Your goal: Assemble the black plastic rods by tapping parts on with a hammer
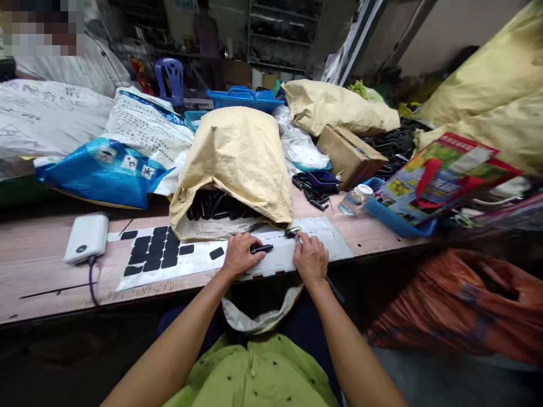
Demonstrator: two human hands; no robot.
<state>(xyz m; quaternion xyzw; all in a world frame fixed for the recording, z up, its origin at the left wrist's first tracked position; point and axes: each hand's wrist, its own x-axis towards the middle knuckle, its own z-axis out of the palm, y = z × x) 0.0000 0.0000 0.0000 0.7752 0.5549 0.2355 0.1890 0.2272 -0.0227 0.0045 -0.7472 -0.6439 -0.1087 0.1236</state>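
Observation:
My left hand (241, 254) is closed around a short black pen-like piece (263, 248), which sticks out to the right past the fingers. Held in my right hand (311, 257) is a small tool (292, 231) with a dark and yellowish head and a metal shaft; its exact kind is unclear. Both hands rest over a pale board (326, 237) at the table's front edge. Just behind them lies a tan sack (244, 152), its mouth facing me, with many black pieces (216, 204) inside. To the left, black rounded-square pads (156, 247) stick to a white sheet (186, 270).
A white power bank (87, 238) with a cable lies at left, near a blue-white sack (123, 152). Rightward are loose black pieces (316, 195), a clear jar (355, 200), a cardboard box (350, 152) and a blue tray (399, 225). An orange sack (458, 311) stands below the table.

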